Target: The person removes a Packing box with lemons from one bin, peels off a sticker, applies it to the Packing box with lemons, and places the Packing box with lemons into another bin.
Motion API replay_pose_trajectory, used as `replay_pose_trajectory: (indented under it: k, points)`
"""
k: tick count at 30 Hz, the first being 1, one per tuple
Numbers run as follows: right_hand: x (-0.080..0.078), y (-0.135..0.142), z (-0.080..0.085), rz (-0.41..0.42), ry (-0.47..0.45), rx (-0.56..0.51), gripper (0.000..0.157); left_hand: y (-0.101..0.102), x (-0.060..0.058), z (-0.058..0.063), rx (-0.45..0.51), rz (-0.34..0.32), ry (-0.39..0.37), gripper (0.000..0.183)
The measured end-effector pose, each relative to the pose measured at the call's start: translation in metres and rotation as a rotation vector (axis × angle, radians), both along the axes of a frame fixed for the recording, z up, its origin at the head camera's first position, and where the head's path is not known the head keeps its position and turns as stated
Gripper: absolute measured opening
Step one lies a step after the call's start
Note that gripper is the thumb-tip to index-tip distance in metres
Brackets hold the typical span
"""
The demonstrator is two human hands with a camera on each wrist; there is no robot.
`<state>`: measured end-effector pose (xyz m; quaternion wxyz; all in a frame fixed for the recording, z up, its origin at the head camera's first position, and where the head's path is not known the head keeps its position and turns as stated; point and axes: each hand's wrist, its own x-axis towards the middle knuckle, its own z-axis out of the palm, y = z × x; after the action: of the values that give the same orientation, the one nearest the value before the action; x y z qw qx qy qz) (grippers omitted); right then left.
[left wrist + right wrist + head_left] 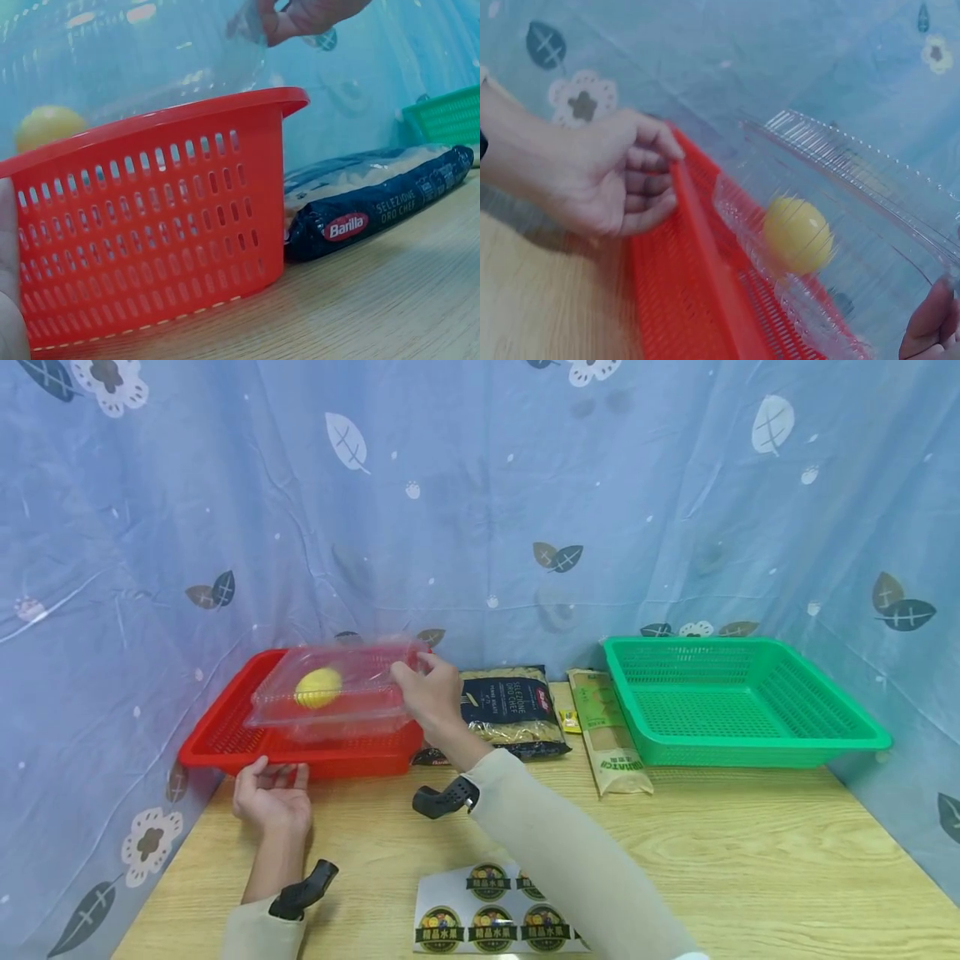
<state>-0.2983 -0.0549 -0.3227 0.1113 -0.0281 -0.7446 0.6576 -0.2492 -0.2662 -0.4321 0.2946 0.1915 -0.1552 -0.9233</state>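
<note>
Along the back and sides of a wood-grained surface (720,843) hangs a blue curtain (487,527) patterned with leaves and flowers. The left hand (273,797), palm up, rests its bent fingers at the front rim of the red basket (367,765); whether its grip is closed on the rim I cannot tell. The right hand (433,689), arm stretched forward across the surface, pinches the right edge of 1 clear container (375,685), held tilted over that basket. Through the plastic shows 1 yellow ball (318,687). Baskets number 2, with the green basket (735,753) at right. Between them lie 1 pasta bag (510,702), 1 small yellow packet (569,721) and 1 brown packet (609,727). In front is 1 sheet (450,889) with at least 5 round labels (492,929).
</note>
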Motion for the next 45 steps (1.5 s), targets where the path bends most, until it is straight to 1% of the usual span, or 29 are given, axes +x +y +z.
replay_pose_trajectory:
  k: [3,8,13,18,21,23,27,30,34,38,41,45]
  points:
    - [0.003,0.009,0.003,0.003,0.007,-0.048,0.055,0.001,0.001,0.000,-0.005,0.001,-0.003,0.012]
    - [0.010,0.025,0.009,0.033,0.012,-0.153,0.052,0.003,0.001,0.001,-0.017,-0.012,-0.007,0.010]
    - [0.015,0.045,0.012,0.061,-0.002,-0.238,0.052,0.005,0.002,0.002,-0.031,-0.026,-0.003,0.010]
    - [0.022,0.068,0.012,0.098,-0.008,-0.300,0.054,0.006,0.004,0.002,-0.026,-0.036,0.002,0.012]
    - [0.028,0.082,0.013,0.123,-0.005,-0.311,0.055,0.006,0.005,0.002,-0.012,-0.038,0.010,0.013]
    - [0.033,0.093,0.014,0.125,0.002,-0.308,0.055,0.005,0.006,0.001,-0.009,-0.037,0.017,0.013]
    - [0.039,0.112,0.014,0.112,-0.005,-0.320,0.056,0.004,0.007,-0.001,-0.003,-0.032,0.026,0.012]
    - [0.044,0.124,0.015,0.096,-0.028,-0.337,0.057,0.003,0.007,-0.003,-0.003,-0.028,0.034,0.012]
    - [0.050,0.139,0.014,0.094,-0.036,-0.326,0.058,0.003,0.005,-0.003,-0.019,-0.015,0.035,0.011]
    - [0.057,0.156,0.009,0.091,-0.025,-0.334,0.058,0.003,0.005,0.000,-0.029,-0.013,0.026,0.010]
    - [0.062,0.169,0.003,0.079,-0.030,-0.331,0.059,0.003,0.007,0.000,-0.019,-0.022,0.028,0.010]
    - [0.070,0.184,-0.003,0.088,-0.043,-0.292,0.059,0.003,0.008,-0.002,-0.013,-0.022,0.030,0.012]
